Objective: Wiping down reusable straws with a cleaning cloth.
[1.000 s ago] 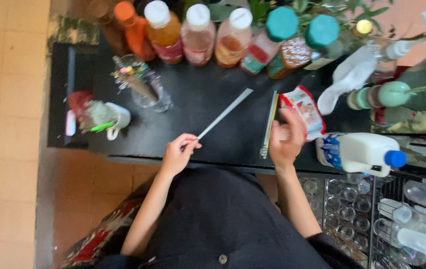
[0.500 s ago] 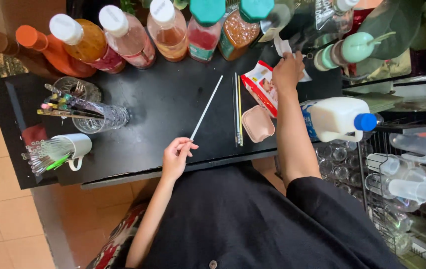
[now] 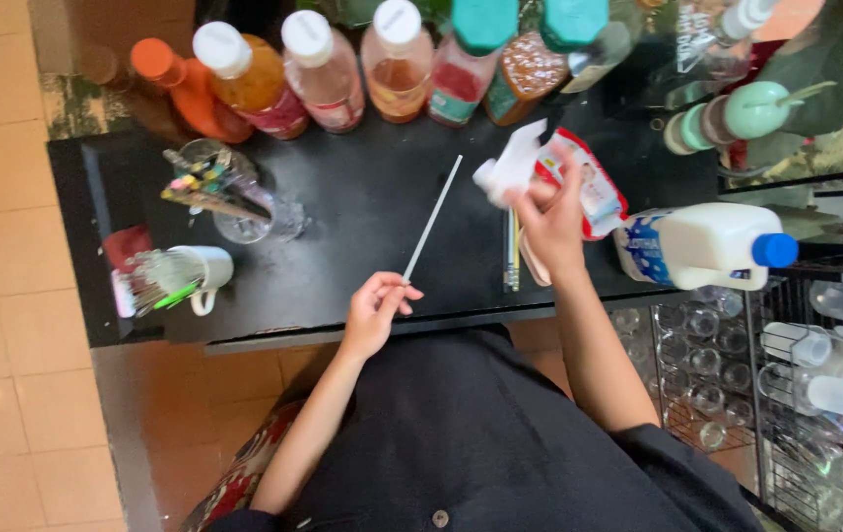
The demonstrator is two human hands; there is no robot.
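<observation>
My left hand (image 3: 378,310) pinches the near end of a long thin white stick (image 3: 432,219) that lies slanted on the black counter (image 3: 362,202). My right hand (image 3: 551,222) is raised over the counter and grips a white spray bottle (image 3: 510,167) by its trigger head. Just behind that hand lies a red and white packet (image 3: 591,187). A bundle of straws (image 3: 511,251) rests on the counter beside my right wrist.
A row of syrup bottles (image 3: 323,69) lines the counter's far edge. A glass of coloured sticks (image 3: 219,192) and a white mug (image 3: 190,274) stand at the left. A white jug with a blue cap (image 3: 712,244) lies at the right, above wire racks of glasses (image 3: 796,374).
My right hand reached to the far right of the counter, took hold of the white spray bottle and brought it back over the counter. My left hand kept its hold on the stick.
</observation>
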